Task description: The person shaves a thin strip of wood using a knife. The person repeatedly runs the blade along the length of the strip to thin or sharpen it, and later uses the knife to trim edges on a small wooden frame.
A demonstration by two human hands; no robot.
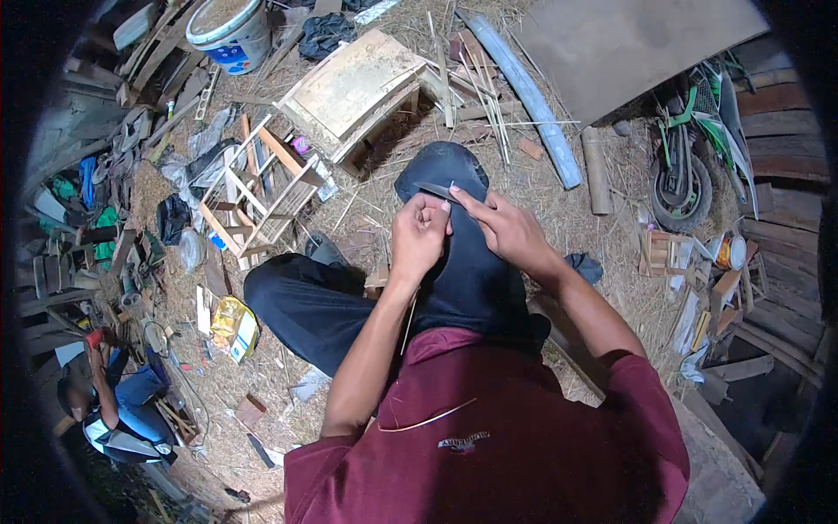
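Over my raised knee in dark trousers (467, 262), my two hands meet. My right hand (511, 234) is closed on a knife (434, 189), its dark blade pointing left and its handle mostly hidden by the fingers. Pinched in my left hand (419, 237) is a thin light strip of wood (408, 325). Its lower end hangs beside my left wrist, and a short pale tip shows by the blade. The blade lies just above the left fingertips; whether it touches the strip I cannot tell.
Ahead stands a wooden workbench (353, 83), with a slatted wooden frame (257, 192) left of it. A grey-blue pole (528, 100), loose sticks and straw cover the ground. A green motorbike (690, 157) stands at right. Another person (122, 402) sits at lower left.
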